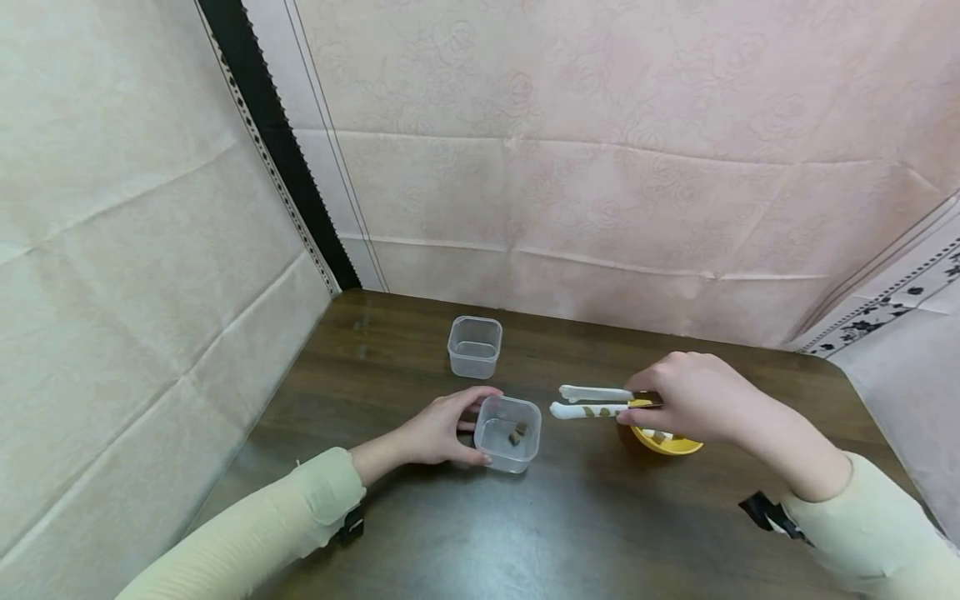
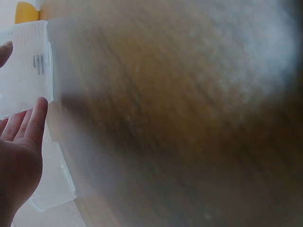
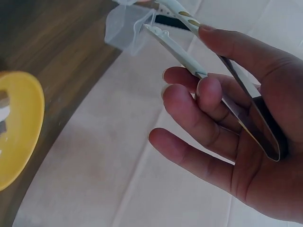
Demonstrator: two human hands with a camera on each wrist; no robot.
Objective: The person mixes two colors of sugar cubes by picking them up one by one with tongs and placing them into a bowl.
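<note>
- Here, the left hand [image 1: 438, 433] curls around the near clear container [image 1: 508, 433], thumb on its near wall and fingers on the far one, holding it steady on the dark wooden table [image 1: 450, 533].
- Inside that container lie a couple of small brown pieces [image 1: 517, 434], resting on its floor toward the right wall.
- The right hand [image 1: 693, 400] grips a pair of tongs [image 1: 592, 402] with white, brown-spotted arms; the wrist view shows the thumb on one arm and the fingers [image 3: 208, 90] on the other, near the metal hinge end.
- The tongs' tips sit slightly apart, pointing left toward the near container and stopping just short of its right wall; I cannot tell if anything sits between them.
- A yellow bowl [image 1: 667, 442] stands under the right hand, partly hidden by it; its contents are too hidden to name.
- A second clear container [image 1: 474, 346] stands farther back on the table, well apart from both hands.
- Handling, as a judgement: the tongs look light and springy, so pressing midway along the arms should give finer control than at the hinge. The brown pieces seem small, light and possibly crumbly, calling for a gentle squeeze at the tips. The thin plastic container probably slides easily on the smooth tabletop, hence the steadying grip on its walls.
</note>
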